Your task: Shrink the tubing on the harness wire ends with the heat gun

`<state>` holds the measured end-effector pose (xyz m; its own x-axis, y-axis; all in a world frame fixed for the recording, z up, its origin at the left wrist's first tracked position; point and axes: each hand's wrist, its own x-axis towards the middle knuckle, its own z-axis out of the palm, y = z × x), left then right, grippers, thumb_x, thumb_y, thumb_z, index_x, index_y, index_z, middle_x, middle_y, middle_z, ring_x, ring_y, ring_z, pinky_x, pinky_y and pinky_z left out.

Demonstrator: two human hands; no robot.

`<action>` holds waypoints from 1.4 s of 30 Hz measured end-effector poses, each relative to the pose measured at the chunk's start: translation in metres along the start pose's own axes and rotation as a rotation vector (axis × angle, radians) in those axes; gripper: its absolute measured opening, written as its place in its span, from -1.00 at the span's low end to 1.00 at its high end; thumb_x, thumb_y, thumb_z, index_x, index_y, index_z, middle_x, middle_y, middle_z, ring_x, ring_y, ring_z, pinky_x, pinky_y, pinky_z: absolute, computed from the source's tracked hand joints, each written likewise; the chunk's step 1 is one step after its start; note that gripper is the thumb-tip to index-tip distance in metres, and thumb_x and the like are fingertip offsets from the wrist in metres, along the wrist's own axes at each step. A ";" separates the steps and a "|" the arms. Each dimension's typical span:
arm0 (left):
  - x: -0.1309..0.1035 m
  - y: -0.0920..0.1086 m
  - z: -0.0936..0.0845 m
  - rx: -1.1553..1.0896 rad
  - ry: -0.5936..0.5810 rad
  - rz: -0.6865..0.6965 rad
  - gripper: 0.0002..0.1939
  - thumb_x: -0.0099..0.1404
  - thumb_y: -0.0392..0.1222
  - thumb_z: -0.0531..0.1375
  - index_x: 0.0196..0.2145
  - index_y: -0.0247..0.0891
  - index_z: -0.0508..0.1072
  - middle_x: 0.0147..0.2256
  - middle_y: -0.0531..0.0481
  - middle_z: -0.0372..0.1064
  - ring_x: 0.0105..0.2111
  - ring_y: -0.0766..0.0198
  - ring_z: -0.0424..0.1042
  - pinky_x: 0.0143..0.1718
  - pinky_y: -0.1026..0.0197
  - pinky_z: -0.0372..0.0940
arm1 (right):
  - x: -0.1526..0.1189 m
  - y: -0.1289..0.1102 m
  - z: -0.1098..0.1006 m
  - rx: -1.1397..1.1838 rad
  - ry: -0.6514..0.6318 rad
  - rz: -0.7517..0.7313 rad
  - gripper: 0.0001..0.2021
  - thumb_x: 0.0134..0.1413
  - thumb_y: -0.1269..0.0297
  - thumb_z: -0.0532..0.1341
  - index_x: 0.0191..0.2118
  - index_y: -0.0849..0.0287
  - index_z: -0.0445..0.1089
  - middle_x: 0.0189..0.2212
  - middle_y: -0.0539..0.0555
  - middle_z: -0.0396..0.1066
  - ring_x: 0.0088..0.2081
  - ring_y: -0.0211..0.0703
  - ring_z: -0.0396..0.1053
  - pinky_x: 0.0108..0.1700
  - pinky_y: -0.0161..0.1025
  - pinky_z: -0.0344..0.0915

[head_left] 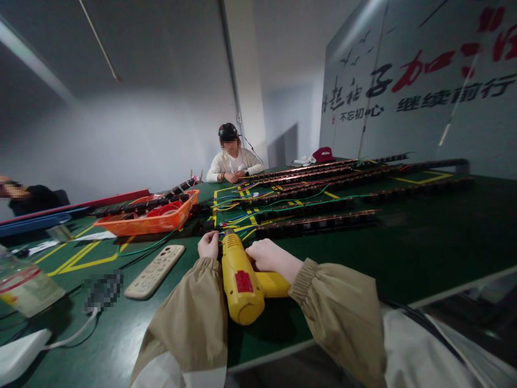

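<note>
A yellow heat gun (242, 280) lies between my forearms, its nozzle pointing away from me and its handle out to the right. Just left of the nozzle, my left hand (209, 245) is closed in a pinch at the end of a thin wire. My right hand (266, 255) is closed on the far side of the gun's handle, close to the gun's body; its fingertips and anything in them are hidden. Beyond both hands, coloured wires (236, 220) run from the nearest long black strip (319, 222), which has copper-coloured edging.
Several more black strips (307, 191) lie farther back on the green table (436, 231). An orange basket (149, 223), a phone (155, 271), a plastic container (30, 288) and a white device with a cable (24, 353) are on the left. A co-worker (232, 159) sits opposite.
</note>
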<state>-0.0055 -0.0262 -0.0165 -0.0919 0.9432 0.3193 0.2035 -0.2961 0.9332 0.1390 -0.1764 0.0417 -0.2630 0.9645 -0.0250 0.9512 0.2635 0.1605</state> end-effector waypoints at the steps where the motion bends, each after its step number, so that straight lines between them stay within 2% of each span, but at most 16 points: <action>1: 0.000 0.001 -0.001 0.002 -0.016 -0.005 -0.72 0.29 -0.08 0.12 -0.17 -0.34 0.41 -0.24 -0.04 0.41 -0.30 0.29 0.42 -0.25 0.14 0.37 | 0.002 -0.003 0.000 0.001 0.008 -0.011 -0.72 0.17 0.16 0.15 -0.09 0.23 0.32 -0.14 0.10 0.34 -0.17 -0.15 0.35 -0.14 -0.09 0.32; 6: 0.003 0.003 -0.005 -0.005 -0.081 -0.043 -0.70 0.30 -0.09 0.11 -0.09 -0.32 0.37 -0.13 -0.08 0.36 -0.20 0.23 0.40 -0.19 0.09 0.36 | 0.009 -0.010 -0.001 0.017 0.052 -0.037 -0.73 0.17 0.14 0.16 -0.13 0.24 0.34 -0.17 0.09 0.35 -0.18 -0.16 0.35 -0.14 -0.09 0.32; 9: 0.003 0.005 -0.005 -0.024 -0.090 -0.052 -0.70 0.29 -0.09 0.11 -0.09 -0.33 0.37 -0.13 -0.07 0.36 -0.20 0.23 0.40 -0.18 0.08 0.36 | 0.006 -0.010 -0.002 0.029 0.115 -0.010 -0.69 0.18 0.13 0.14 -0.06 0.23 0.30 -0.17 0.09 0.35 -0.20 -0.17 0.36 -0.16 -0.09 0.32; 11: 0.002 0.005 -0.004 -0.040 -0.088 -0.053 -0.70 0.29 -0.09 0.11 -0.10 -0.33 0.37 -0.14 -0.07 0.37 -0.20 0.23 0.40 -0.19 0.09 0.36 | 0.002 -0.009 -0.002 0.038 0.162 0.008 -0.59 0.16 0.18 0.14 0.09 0.23 0.19 -0.20 0.11 0.37 -0.22 -0.13 0.37 -0.19 -0.10 0.31; 14: 0.001 0.006 -0.004 -0.064 -0.076 -0.051 -0.71 0.29 -0.09 0.11 -0.11 -0.33 0.38 -0.15 -0.07 0.37 -0.21 0.24 0.40 -0.19 0.09 0.36 | -0.002 -0.008 -0.002 0.048 0.204 -0.027 -0.32 0.05 0.37 0.15 0.27 0.23 -0.12 -0.26 0.13 0.42 -0.26 -0.06 0.41 -0.26 -0.18 0.27; 16: 0.001 0.006 -0.004 -0.078 -0.063 -0.051 -0.72 0.30 -0.09 0.11 -0.13 -0.34 0.39 -0.17 -0.06 0.38 -0.24 0.26 0.41 -0.21 0.11 0.37 | -0.003 -0.007 -0.001 0.052 0.211 -0.072 -0.21 -0.01 0.45 0.13 0.31 0.17 -0.25 -0.28 0.13 0.44 -0.27 -0.06 0.42 -0.28 -0.22 0.23; 19: 0.001 0.006 -0.003 -0.097 -0.031 -0.058 -0.76 0.25 -0.10 0.16 -0.25 -0.35 0.45 -0.30 -0.05 0.44 -0.32 0.29 0.43 -0.28 0.19 0.36 | -0.005 -0.002 0.002 0.053 0.207 -0.089 -0.16 -0.03 0.45 0.12 0.32 0.07 -0.35 -0.28 0.12 0.43 -0.30 -0.06 0.41 -0.32 -0.24 0.19; 23: 0.001 0.004 -0.001 -0.128 0.011 -0.082 -0.80 0.12 -0.15 0.20 -0.38 -0.34 0.51 -0.49 -0.05 0.46 -0.47 0.28 0.43 -0.49 0.30 0.29 | -0.014 0.011 0.007 0.058 0.191 -0.034 -0.11 -0.06 0.44 0.14 0.32 0.04 -0.38 -0.31 0.12 0.41 -0.34 -0.06 0.41 -0.37 -0.26 0.15; 27: 0.001 0.003 0.000 -0.164 0.019 -0.089 -0.77 0.05 -0.16 0.19 -0.36 -0.34 0.52 -0.49 -0.05 0.46 -0.52 0.31 0.40 -0.59 0.35 0.22 | -0.031 0.026 0.009 0.064 0.186 0.041 -0.11 -0.05 0.45 0.12 0.32 0.05 -0.41 -0.34 0.11 0.40 -0.37 -0.09 0.40 -0.38 -0.28 0.12; 34: 0.000 0.005 0.001 -0.194 0.017 -0.088 -0.75 0.02 -0.12 0.20 -0.37 -0.35 0.50 -0.47 -0.06 0.46 -0.54 0.32 0.38 -0.60 0.35 0.20 | -0.053 0.034 0.006 0.069 0.172 0.132 -0.10 -0.08 0.49 0.12 0.32 0.06 -0.40 -0.34 0.11 0.41 -0.38 -0.10 0.39 -0.38 -0.29 0.09; 42: 0.000 0.003 0.003 -0.195 0.019 -0.078 -0.76 0.03 -0.15 0.18 -0.37 -0.34 0.51 -0.49 -0.04 0.45 -0.54 0.34 0.37 -0.52 0.32 0.25 | -0.054 0.033 0.005 0.053 0.163 0.152 -0.10 -0.11 0.53 0.11 0.33 0.10 -0.36 -0.33 0.11 0.42 -0.36 -0.10 0.40 -0.37 -0.28 0.09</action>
<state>-0.0022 -0.0270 -0.0142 -0.1192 0.9619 0.2461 0.0031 -0.2475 0.9689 0.1852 -0.2194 0.0431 -0.1342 0.9786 0.1562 0.9880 0.1199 0.0976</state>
